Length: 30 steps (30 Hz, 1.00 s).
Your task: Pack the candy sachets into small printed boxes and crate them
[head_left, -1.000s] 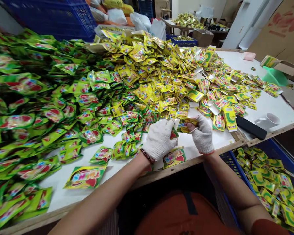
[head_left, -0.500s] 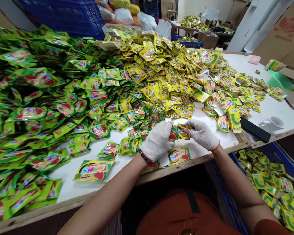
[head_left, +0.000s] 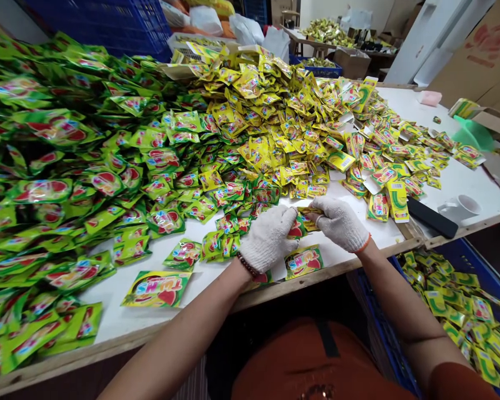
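Both my hands wear white knit gloves and meet over the white table [head_left: 350, 253] near its front edge. My left hand [head_left: 268, 238] is closed around a green sachet with a red fruit print [head_left: 296, 228]. My right hand [head_left: 339, 223] pinches a small yellow sachet [head_left: 307, 211] right against the green one. A larger green packet [head_left: 303, 261] lies flat just below my hands, another [head_left: 157, 289] further left. A heap of green sachets [head_left: 66, 166] fills the left of the table, a heap of yellow ones [head_left: 275, 111] the middle.
A white cup [head_left: 460, 207] and a black flat bar [head_left: 431, 218] sit at the table's right front. A blue crate [head_left: 462, 300] with yellow sachets stands low on the right. Cardboard boxes [head_left: 483, 114], blue crates [head_left: 108, 22] and another table lie behind.
My right hand has moved left and slightly up, bringing the yellow sachet against the green one in my left hand. The view shifted a little.
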{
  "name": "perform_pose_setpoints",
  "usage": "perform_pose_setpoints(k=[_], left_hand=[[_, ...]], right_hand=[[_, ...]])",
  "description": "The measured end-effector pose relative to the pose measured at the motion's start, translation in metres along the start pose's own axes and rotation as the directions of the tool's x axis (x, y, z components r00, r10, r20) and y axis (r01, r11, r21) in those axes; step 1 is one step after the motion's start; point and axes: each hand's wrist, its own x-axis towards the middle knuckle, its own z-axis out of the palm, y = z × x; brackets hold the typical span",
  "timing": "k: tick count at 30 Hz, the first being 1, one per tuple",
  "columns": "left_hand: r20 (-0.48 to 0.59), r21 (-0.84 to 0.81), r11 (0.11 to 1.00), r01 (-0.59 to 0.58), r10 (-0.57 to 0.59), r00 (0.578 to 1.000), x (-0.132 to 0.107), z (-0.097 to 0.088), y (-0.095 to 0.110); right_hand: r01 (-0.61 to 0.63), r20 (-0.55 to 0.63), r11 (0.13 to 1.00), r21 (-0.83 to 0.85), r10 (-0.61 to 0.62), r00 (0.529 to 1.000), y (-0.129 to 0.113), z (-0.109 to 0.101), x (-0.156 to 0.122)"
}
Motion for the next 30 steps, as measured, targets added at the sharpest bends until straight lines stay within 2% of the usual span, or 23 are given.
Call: perform_pose_setpoints(k=[4,7,9,13,15,19,21,23,25,28,30], left_hand=[[-0.041,-0.070,0.987,0.146,-0.150,0.988,-0.001,0.002,0.006],[-0.065,-0.132,0.976,0.174,-0.184,0.981,-0.001,0.002,0.007],[-0.062,-0.160,0.976,0.145,-0.157,0.986,-0.001,0.002,0.007],[-0.072,-0.162,0.987,0.018,-0.030,0.997,-0.001,0.004,0.003],[-0.078,-0.145,0.989,-0.013,0.001,0.997,0.000,0.005,-0.001],[-0.108,-0.105,0.994,0.019,-0.030,0.994,0.002,0.000,-0.011],[-0.114,-0.109,0.992,0.056,-0.069,0.991,0.002,-0.005,-0.016],[-0.113,-0.129,0.988,0.079,-0.094,0.989,0.002,-0.007,-0.018],[-0.104,-0.147,0.986,0.081,-0.097,0.990,0.001,-0.006,-0.018],[-0.090,-0.182,0.981,0.069,-0.086,0.992,0.001,0.002,-0.014],[-0.078,-0.198,0.978,0.065,-0.081,0.994,0.001,0.007,-0.011]], right_hand=[[-0.056,-0.033,0.992,0.114,0.060,0.998,-0.005,0.005,-0.002],[-0.099,-0.056,0.963,0.252,0.117,0.992,-0.002,0.006,-0.005],[-0.111,-0.022,0.939,0.325,0.125,0.992,0.002,0.004,-0.007],[-0.175,0.193,0.895,0.410,0.102,0.976,0.007,-0.005,-0.007],[-0.200,0.233,0.870,0.452,0.101,0.967,0.008,-0.009,-0.007],[-0.213,0.097,0.781,0.587,0.193,0.976,0.017,-0.015,-0.011],[-0.234,0.080,0.738,0.633,0.238,0.968,0.028,-0.017,-0.015],[-0.273,0.129,0.773,0.573,0.244,0.961,0.041,-0.017,-0.018],[-0.289,0.150,0.877,0.384,0.249,0.957,0.051,-0.013,-0.019],[-0.175,-0.033,0.978,0.112,0.180,0.983,0.050,-0.005,-0.019],[-0.040,-0.145,0.997,0.065,0.049,0.988,0.038,0.000,-0.017]])
